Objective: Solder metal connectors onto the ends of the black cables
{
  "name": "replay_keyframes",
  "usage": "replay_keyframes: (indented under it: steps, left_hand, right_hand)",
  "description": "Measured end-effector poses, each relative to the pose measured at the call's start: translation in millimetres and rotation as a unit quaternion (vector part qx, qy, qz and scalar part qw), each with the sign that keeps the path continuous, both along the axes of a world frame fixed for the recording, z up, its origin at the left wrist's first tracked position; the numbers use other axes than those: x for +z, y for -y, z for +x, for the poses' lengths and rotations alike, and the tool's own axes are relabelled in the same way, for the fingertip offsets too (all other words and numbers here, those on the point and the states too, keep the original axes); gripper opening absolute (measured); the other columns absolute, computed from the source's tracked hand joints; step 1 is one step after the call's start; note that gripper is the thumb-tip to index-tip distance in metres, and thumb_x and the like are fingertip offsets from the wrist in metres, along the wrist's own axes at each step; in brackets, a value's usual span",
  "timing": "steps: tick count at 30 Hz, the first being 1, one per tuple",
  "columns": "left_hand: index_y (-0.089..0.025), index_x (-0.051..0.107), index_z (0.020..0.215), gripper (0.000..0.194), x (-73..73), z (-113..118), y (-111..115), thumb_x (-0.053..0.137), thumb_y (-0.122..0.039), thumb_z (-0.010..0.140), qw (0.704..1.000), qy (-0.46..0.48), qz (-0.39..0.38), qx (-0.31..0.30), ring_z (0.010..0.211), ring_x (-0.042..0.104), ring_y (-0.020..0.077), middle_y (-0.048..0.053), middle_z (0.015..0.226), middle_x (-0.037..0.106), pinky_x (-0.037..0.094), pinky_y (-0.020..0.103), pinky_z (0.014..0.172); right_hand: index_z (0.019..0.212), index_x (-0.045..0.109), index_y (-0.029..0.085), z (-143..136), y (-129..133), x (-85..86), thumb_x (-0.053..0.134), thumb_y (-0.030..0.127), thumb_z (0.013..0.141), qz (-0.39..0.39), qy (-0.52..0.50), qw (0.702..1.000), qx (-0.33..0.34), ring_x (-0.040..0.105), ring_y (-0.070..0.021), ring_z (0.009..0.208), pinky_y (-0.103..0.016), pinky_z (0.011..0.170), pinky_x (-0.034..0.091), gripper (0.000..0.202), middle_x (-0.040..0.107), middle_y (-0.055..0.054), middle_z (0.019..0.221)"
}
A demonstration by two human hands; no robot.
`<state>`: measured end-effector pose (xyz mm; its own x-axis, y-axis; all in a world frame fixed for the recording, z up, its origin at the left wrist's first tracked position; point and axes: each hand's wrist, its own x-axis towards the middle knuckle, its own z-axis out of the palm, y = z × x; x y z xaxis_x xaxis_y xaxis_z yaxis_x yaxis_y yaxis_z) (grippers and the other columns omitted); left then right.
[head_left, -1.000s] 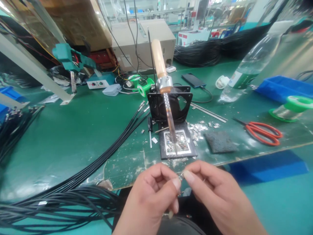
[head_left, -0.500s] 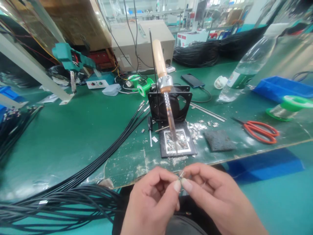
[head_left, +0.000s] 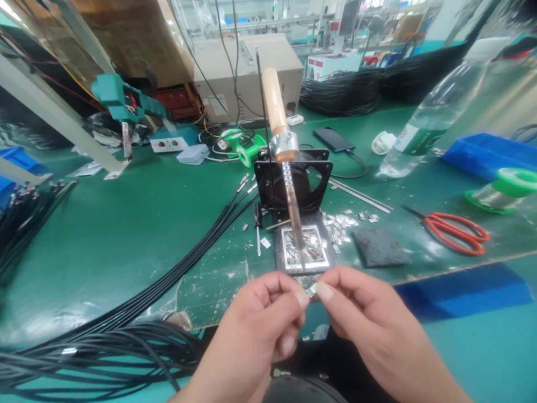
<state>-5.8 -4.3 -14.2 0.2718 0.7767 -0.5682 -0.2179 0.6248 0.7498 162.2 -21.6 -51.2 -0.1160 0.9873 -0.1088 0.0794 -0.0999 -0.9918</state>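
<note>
A tiny silvery metal piece [head_left: 311, 290] shows between the fingertips of both my hands, just off the bench's front edge. My left hand [head_left: 268, 319] pinches its left end with thumb and forefinger. On its right end press the thumb and forefinger of my right hand [head_left: 369, 319]. Most of the piece is covered by the fingers, so its exact kind is hidden. Beyond the hands a soldering iron [head_left: 277, 112] with a wooden handle leans tip-down over a framed tray [head_left: 286, 254] of small metal parts. A black fan [head_left: 293, 182] stands behind the tip.
Small metal plates [head_left: 339, 226] lie scattered right of the tray, near a dark sponge pad [head_left: 381, 247] and orange-handled scissors [head_left: 455, 232]. A screwdriver [head_left: 258, 224] and black cables [head_left: 176, 268] are on the left. A water bottle [head_left: 432, 123] and solder spool [head_left: 499, 190] stand at right.
Both hands have risen slightly toward the tray, still pinching. More of the silvery piece shows between the fingertips now. The view has shifted a little.
</note>
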Motion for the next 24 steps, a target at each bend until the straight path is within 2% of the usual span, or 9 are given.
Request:
replay_keyframes:
  steps: [5,9,13,20,24]
  left_hand:
    - [-0.016,0.062,0.071,0.028,-1.6,-1.0,-6.3,0.082,-0.035,0.078,1.000,-0.020,0.005,-0.014,0.047,0.051,0.0059,-0.002,0.060,0.061,0.036,0.017,0.048]
    - [-0.015,0.064,0.072,0.031,-3.5,-6.0,-8.6,0.082,-0.039,0.081,1.000,-0.016,0.015,-0.022,0.054,0.062,0.0113,0.002,0.066,0.068,0.049,0.021,0.053]
    - [-0.014,0.068,0.073,0.026,-4.7,-10.1,-10.5,0.079,-0.033,0.085,0.997,-0.040,0.043,-0.045,0.059,0.065,0.0124,0.003,0.067,0.071,0.052,0.022,0.058]
    - [-0.013,0.071,0.068,0.026,1.4,-9.4,-16.0,0.080,-0.034,0.080,0.994,-0.070,0.050,-0.061,0.059,0.064,0.0140,0.006,0.064,0.073,0.053,0.025,0.060]
    - [-0.012,0.071,0.067,0.017,1.8,-8.9,-18.1,0.078,-0.025,0.075,0.995,-0.059,0.053,-0.065,0.056,0.064,0.0135,0.005,0.061,0.073,0.052,0.024,0.059]
  right_hand:
    - [0.079,0.063,0.020,2.3,-7.7,3.6,0.058,0.041,0.105,0.011,-0.010,1.000,0.013,0.033,-0.0096,0.055,-0.022,0.049,0.030,0.034,0.041,0.006,0.061]
    - [0.078,0.064,0.020,4.2,-13.1,3.9,0.059,0.041,0.104,0.011,0.010,1.000,0.025,0.042,-0.0108,0.059,-0.021,0.052,0.038,0.034,0.051,0.004,0.065]
    - [0.080,0.066,0.021,6.3,-16.0,5.3,0.060,0.040,0.104,-0.001,-0.011,0.999,0.044,0.050,-0.0107,0.063,-0.020,0.058,0.045,0.031,0.057,0.003,0.069]
    - [0.081,0.066,0.020,6.9,-16.5,8.1,0.062,0.040,0.104,-0.009,-0.006,0.998,0.058,0.042,-0.0091,0.059,-0.020,0.055,0.039,0.031,0.050,0.005,0.065]
    - [0.080,0.068,0.021,5.0,-16.8,8.7,0.063,0.039,0.103,-0.014,-0.041,0.998,0.048,0.036,-0.0086,0.053,-0.020,0.051,0.035,0.030,0.045,0.007,0.059]
